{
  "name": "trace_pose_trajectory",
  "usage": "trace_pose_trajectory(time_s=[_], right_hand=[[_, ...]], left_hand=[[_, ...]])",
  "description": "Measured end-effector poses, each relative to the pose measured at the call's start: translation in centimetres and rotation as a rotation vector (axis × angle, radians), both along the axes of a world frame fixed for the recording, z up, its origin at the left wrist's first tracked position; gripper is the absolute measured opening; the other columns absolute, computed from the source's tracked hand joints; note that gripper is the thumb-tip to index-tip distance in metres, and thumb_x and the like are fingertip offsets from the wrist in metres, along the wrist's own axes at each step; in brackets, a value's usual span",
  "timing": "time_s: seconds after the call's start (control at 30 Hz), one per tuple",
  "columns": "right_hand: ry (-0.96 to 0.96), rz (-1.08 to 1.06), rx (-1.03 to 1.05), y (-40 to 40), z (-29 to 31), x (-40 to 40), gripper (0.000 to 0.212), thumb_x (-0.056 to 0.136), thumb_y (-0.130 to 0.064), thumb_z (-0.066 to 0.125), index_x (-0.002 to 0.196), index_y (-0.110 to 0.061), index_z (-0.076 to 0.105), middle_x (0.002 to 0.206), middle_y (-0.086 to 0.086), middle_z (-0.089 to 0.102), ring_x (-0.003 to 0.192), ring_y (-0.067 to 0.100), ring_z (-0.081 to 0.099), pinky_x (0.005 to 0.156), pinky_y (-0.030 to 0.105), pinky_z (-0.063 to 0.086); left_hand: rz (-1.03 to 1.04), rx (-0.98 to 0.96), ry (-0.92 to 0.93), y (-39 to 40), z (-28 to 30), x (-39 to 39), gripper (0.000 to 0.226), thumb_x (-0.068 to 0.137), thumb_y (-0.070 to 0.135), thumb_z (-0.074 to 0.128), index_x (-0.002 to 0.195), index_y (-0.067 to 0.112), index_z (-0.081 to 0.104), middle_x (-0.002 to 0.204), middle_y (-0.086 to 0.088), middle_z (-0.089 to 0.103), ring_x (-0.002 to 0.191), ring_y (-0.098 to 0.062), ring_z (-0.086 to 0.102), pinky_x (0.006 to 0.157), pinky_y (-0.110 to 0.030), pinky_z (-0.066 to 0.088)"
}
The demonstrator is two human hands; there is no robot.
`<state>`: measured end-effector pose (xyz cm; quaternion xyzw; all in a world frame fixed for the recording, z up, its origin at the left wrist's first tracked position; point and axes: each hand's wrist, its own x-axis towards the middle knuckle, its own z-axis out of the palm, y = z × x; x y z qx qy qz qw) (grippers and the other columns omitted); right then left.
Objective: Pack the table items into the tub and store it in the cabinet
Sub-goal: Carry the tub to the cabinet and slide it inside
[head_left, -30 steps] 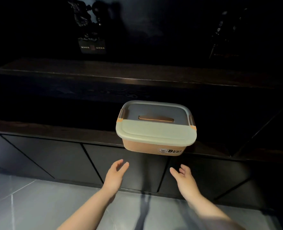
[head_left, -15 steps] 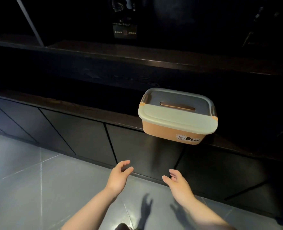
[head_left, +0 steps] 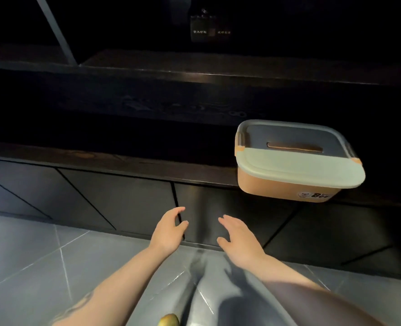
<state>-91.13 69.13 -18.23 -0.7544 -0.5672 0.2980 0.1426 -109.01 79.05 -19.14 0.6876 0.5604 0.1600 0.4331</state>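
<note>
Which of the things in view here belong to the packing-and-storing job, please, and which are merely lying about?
Belongs to the job:
- orange plastic tub with pale green lid
- dark cabinet doors
- left hand, right hand, both empty

Just about:
- dark labelled object on the upper shelf
- grey tiled floor

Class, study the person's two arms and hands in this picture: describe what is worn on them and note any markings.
Both forearms are bare, with no sleeve in view. The left hand and right hand wear no gloves, and no rings or watch are visible. A faint dark marking, perhaps a tattoo, shows on the left forearm near the frame's bottom edge.
</note>
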Motion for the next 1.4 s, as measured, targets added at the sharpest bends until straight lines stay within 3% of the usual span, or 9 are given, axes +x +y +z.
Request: trace_pose_trajectory(time_s=[0.27, 0.43, 0.67, 0.8, 0.93, 1.07, 1.17, 1.27, 1.4], right_hand=[[-0.234, 0.125, 0.014, 10.0, -1.0, -4.3, 0.066, 0.095, -0.023, 0.047, 0.152, -0.013, 0.016, 0.161, 0.003, 0.013, 0.148, 0.02, 0.008, 0.118, 0.032, 0.01], [-0.265, 0.181, -0.039, 14.9, -2.5, -5.5, 0.07, 0.094, -0.022, 0.047, 0.153, -0.011, 0.011, 0.161, 0.004, 0.008, 0.148, 0.02, 0.003, 0.121, 0.034, 0.005], [-0.364, 0.178, 0.055, 15.8, -5.8, -6.9, 0.086, 0.085, -0.019, 0.054, 0.153, -0.009, 0.003, 0.161, 0.003, 0.009, 0.148, 0.019, 0.005, 0.12, 0.033, -0.006], [-0.409, 0.225, 0.113, 16.5, -6.5, -7.6, 0.091, 0.078, -0.018, 0.06, 0.153, -0.008, 0.009, 0.159, 0.005, 0.019, 0.146, 0.023, 0.015, 0.12, 0.034, -0.005], [-0.403, 0.19, 0.136, 16.8, -7.0, -8.2, 0.094, 0.07, -0.02, 0.061, 0.152, -0.009, 0.016, 0.156, 0.006, 0.028, 0.143, 0.025, 0.023, 0.119, 0.036, 0.0], [-0.378, 0.145, 0.186, 17.0, -6.8, -8.3, 0.092, 0.063, -0.019, 0.055, 0.149, -0.008, 0.025, 0.149, 0.006, 0.038, 0.137, 0.025, 0.031, 0.119, 0.037, 0.009], [-0.347, 0.149, 0.214, 16.3, -7.2, -8.6, 0.09, 0.067, -0.022, 0.049, 0.151, -0.01, 0.02, 0.157, 0.004, 0.025, 0.146, 0.023, 0.016, 0.121, 0.036, 0.002], [-0.339, 0.132, 0.236, 15.2, -7.6, -9.0, 0.092, 0.065, -0.026, 0.046, 0.152, -0.014, 0.019, 0.159, -0.001, 0.018, 0.148, 0.018, 0.008, 0.121, 0.035, 0.001], [-0.352, 0.161, 0.23, 13.7, -7.6, -9.3, 0.092, 0.063, -0.03, 0.037, 0.152, -0.017, 0.016, 0.159, -0.003, 0.017, 0.148, 0.016, 0.007, 0.121, 0.037, 0.006]], left_hand=[[-0.142, -0.063, 0.109, 7.2, -3.2, -4.8, 0.047, 0.091, 0.018, 0.052, 0.137, 0.023, 0.043, 0.144, 0.002, 0.042, 0.131, -0.015, 0.039, 0.104, -0.026, 0.029], [-0.109, -0.128, 0.035, 9.6, -5.2, -4.6, 0.045, 0.091, 0.017, 0.052, 0.135, 0.024, 0.044, 0.142, 0.001, 0.044, 0.13, -0.015, 0.04, 0.101, -0.024, 0.029], [-0.116, -0.14, 0.049, 10.9, -6.4, -4.2, 0.047, 0.091, 0.015, 0.052, 0.137, 0.02, 0.044, 0.143, -0.001, 0.043, 0.132, -0.016, 0.038, 0.105, -0.027, 0.029], [-0.133, -0.101, 0.015, 11.5, -6.1, -4.2, 0.041, 0.087, 0.008, 0.053, 0.128, 0.018, 0.053, 0.135, -0.003, 0.052, 0.123, -0.018, 0.046, 0.085, -0.015, 0.03], [-0.107, -0.136, -0.017, 12.5, -6.5, -4.0, 0.051, 0.087, 0.009, 0.051, 0.136, 0.022, 0.043, 0.136, 0.006, 0.046, 0.121, -0.005, 0.042, 0.088, -0.013, 0.027], [-0.078, -0.16, -0.189, 13.4, -6.4, -2.2, 0.048, 0.078, -0.009, 0.044, 0.112, 0.022, 0.056, 0.092, 0.031, 0.046, 0.082, 0.02, 0.048, 0.068, 0.008, 0.029], [-0.097, -0.197, -0.239, 13.7, -7.1, -1.1, 0.057, 0.075, -0.012, 0.041, 0.112, 0.03, 0.054, 0.097, 0.025, 0.052, 0.091, 0.008, 0.052, 0.068, 0.008, 0.03], [-0.146, -0.199, -0.317, 13.2, -7.6, -1.0, 0.07, 0.07, -0.017, 0.038, 0.102, 0.043, 0.05, 0.099, 0.028, 0.059, 0.095, 0.019, 0.051, 0.074, 0.005, 0.033], [-0.184, -0.231, -0.374, 12.1, -8.3, -1.8, 0.076, 0.068, -0.023, 0.034, 0.099, 0.044, 0.049, 0.096, 0.034, 0.061, 0.089, 0.026, 0.049, 0.074, 0.003, 0.034]])
